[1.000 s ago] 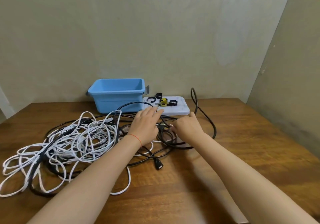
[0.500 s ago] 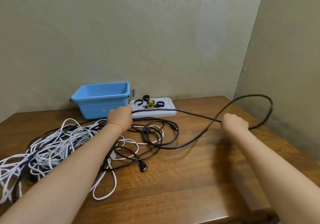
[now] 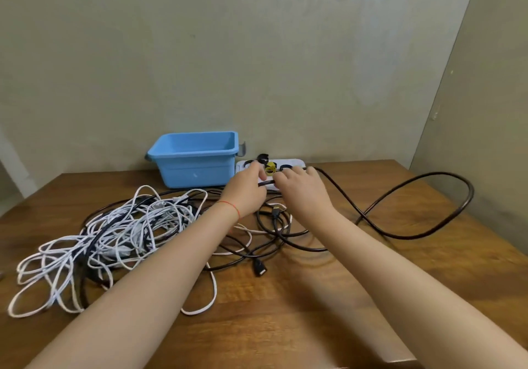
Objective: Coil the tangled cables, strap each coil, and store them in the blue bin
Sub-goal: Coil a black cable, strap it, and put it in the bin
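A tangle of white cables [image 3: 114,234] and black cables lies on the left of the wooden table [image 3: 285,325]. One long black cable [image 3: 423,231] runs out to the right in a big loop and back to my hands. My left hand [image 3: 247,190] pinches this cable just in front of the white tray [image 3: 297,162]. My right hand [image 3: 303,190] grips the same cable close beside it. The blue bin [image 3: 197,158] stands at the back by the wall, with nothing visible inside. Black and yellow straps [image 3: 270,168] lie on the tray.
A black cable plug [image 3: 260,268] lies near the table's middle, a second plug [image 3: 275,211] below my hands. Walls close the back and the right side. The table's right edge runs near the cable loop.
My right hand came back from the far right to meet my left hand at the tray. The pulled-out black cable now lies on the table in a wide loop to the right.
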